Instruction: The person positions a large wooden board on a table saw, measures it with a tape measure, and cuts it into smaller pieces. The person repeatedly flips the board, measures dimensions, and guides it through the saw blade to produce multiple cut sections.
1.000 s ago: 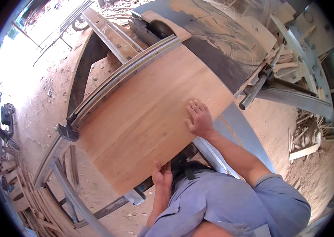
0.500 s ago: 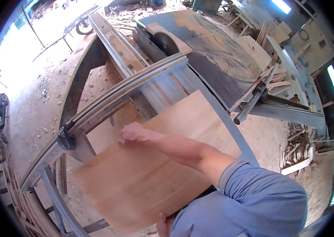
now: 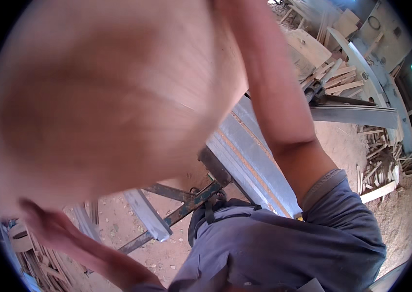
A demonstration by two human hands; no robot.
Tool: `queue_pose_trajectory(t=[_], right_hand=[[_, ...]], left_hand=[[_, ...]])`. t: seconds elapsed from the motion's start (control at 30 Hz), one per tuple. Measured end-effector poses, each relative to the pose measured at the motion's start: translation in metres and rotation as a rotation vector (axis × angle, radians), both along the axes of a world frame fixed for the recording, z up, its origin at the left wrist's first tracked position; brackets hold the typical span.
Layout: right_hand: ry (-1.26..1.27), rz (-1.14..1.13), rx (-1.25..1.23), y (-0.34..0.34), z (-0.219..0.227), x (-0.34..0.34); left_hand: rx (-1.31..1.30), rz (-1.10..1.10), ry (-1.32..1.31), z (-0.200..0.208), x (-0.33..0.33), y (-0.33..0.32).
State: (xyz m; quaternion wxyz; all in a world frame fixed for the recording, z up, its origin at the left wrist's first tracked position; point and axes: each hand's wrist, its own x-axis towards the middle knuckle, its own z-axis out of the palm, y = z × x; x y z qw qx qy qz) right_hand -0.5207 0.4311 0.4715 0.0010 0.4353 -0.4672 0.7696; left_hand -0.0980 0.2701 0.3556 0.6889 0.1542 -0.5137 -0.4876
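Observation:
A wide pale wooden panel, smeared by motion, is raised close in front of me and fills the upper left. My left hand grips its lower left edge, thumb against the near face; the other fingers are blurred or hidden. My right forearm runs up along the panel's right side. The right hand itself is beyond the top edge, so its grip does not show. Below the panel lies the grey metal sliding table of a saw, with brown-lined grooves.
A metal frame bar and a grey rail stand low before my body. Scrap wood is piled on the sawdust-covered floor at right, and more wood strips lie at lower left. A long grey metal beam projects at right.
The panel has come up off the saw table toward me and now hides the saw. My left hand has swung out to the left with it; my right arm has moved up and forward.

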Motion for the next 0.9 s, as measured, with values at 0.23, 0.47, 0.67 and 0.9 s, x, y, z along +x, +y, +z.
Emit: queue_pose_trajectory(t=[0.23,0.47,0.67,0.9], right_hand=[[-0.739,-0.036,-0.499,0.094,-0.143,0.018],[-1.39,-0.135,-0.24,0.159,-0.341,0.105],[-0.908,0.158,1.102,0.274,-0.378,0.114],[-0.144,-1.046,1.14,0.356,-0.417,-0.023]], left_hand=[[-0.529,0.449,-0.572,0.078,-0.169,-0.041],[-0.567,0.168,-1.388,0.007,-0.305,0.028],[-0.728,-0.062,-1.581,-0.143,-0.355,0.002],[-0.485,0.337,-1.381,-0.281,-0.205,-0.013]])
